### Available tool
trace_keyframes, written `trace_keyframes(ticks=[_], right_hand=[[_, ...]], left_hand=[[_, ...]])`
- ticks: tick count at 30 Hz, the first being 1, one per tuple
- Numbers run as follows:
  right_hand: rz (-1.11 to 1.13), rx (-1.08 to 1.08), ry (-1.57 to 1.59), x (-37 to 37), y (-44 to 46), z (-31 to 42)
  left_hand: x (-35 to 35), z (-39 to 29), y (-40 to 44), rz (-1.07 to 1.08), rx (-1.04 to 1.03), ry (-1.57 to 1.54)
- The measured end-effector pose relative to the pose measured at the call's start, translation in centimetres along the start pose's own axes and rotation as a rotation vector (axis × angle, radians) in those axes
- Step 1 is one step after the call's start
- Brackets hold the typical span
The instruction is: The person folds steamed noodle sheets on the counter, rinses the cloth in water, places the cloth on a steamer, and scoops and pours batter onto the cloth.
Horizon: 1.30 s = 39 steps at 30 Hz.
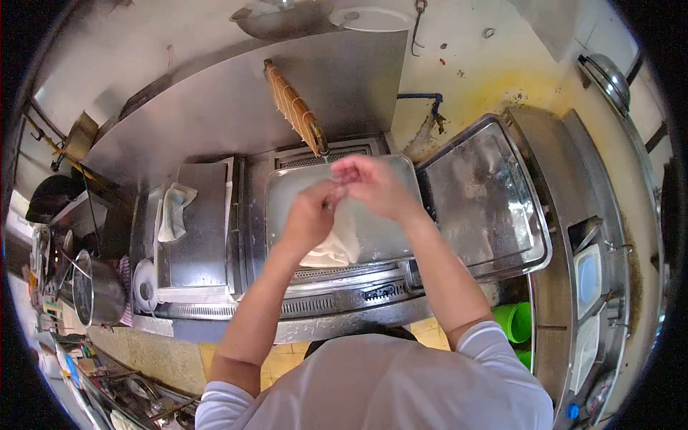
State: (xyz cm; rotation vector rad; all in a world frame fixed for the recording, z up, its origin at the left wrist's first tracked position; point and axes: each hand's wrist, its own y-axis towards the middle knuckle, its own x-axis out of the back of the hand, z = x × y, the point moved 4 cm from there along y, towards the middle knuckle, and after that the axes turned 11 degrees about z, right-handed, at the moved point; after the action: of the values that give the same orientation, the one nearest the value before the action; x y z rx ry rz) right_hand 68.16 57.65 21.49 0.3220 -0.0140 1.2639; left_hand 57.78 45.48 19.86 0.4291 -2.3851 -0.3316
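My left hand [314, 209] and my right hand [373, 188] meet over a shallow metal tray [387, 240] that holds cloudy liquid. Both are slightly blurred. The left fingers are curled closed at the top of a pale cloth [337, 244], which hangs down and lies in folds toward the tray's near edge. My right fingers bend beside the left ones; whether they grip anything is hard to see. Just above the hands is the lower end of a spout [295, 107] wrapped in brown, string-tied material.
A large metal tray [476, 197] leans at the right. Left of the basin, a folded cloth [174, 211] rests on a metal cover [197, 258]. Farther left are a pot [97, 290] and a white lid [145, 285]. A green container [512, 322] sits low at right.
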Motion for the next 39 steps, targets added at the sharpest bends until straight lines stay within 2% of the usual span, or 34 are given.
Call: trace_keyframes(ticks=[2,6,8,10,12,15,17,20,22,25,27,28,30,32,33,35,36,38,39], right_hand=[[-0.004,0.036,0.142,-0.6,1.0,1.3],[0.050,-0.158,-0.023,-3.5,0.1,-1.2],[0.115,-0.279,-0.087,-3.7,-1.6,-4.6],[-0.013,-0.401,-0.123,-1.3,-4.1,-14.0],[-0.042,-0.459,-0.363,1.7,-6.3,-17.0],[0.096,-0.433,-0.553,2.3,-5.2,-14.6],[-0.053,-0.052,-0.264,-0.5,-2.3,-9.2],[0.048,-0.039,0.074,-4.9,0.4,-2.4],[0.085,-0.205,-0.168,-4.5,-1.6,-7.5],[0.088,-0.512,-0.439,0.2,-6.0,-13.7],[0.080,-0.519,-0.574,1.7,-7.0,-14.3],[0.072,-0.522,-0.643,2.1,-6.9,-13.9],[-0.073,-0.184,-0.297,0.1,-4.5,-11.8],[-0.095,0.132,-0.246,-3.3,-1.4,-5.3],[-0.048,0.022,-0.248,-4.6,-0.8,-5.5],[0.040,-0.197,-0.251,-6.5,-0.9,-6.2],[0.039,-0.308,-0.395,-5.9,-1.6,-8.7],[0.070,-0.493,-0.646,-2.9,-4.4,-14.0],[0.096,-0.567,-0.752,-1.1,-6.4,-15.7]], left_hand=[[2.5,-3.9,1.4,-0.106,-0.065,0.097],[5.8,-5.8,2.0,-0.214,-0.131,0.224],[8.2,-4.9,1.1,-0.282,-0.120,0.235],[10.5,-4.1,-0.3,-0.400,0.097,0.187],[10.0,-1.8,-1.6,-0.398,0.104,0.201],[6.1,2.0,-3.0,-0.311,0.064,0.152],[3.0,1.7,-2.4,-0.207,0.047,0.067],[3.2,-2.1,-1.5,-0.123,0.002,0.176],[7.1,-3.4,-2.5,-0.227,-0.084,0.240],[10.0,-1.2,-4.9,-0.356,0.091,0.195],[8.6,1.8,-6.2,-0.386,0.143,0.169],[6.9,2.3,-6.1,-0.365,0.203,0.021],[3.6,1.7,-5.0,-0.284,0.133,0.082],[1.7,-0.2,-3.6,-0.182,0.107,0.163],[1.3,-0.9,-3.0,-0.131,0.091,0.204],[3.5,-0.3,-3.0,-0.173,0.056,0.204],[5.1,0.3,-3.5,-0.197,0.039,0.205],[8.1,3.9,-5.6,-0.360,0.118,0.187],[8.8,5.1,-6.6,-0.405,0.292,0.148]])
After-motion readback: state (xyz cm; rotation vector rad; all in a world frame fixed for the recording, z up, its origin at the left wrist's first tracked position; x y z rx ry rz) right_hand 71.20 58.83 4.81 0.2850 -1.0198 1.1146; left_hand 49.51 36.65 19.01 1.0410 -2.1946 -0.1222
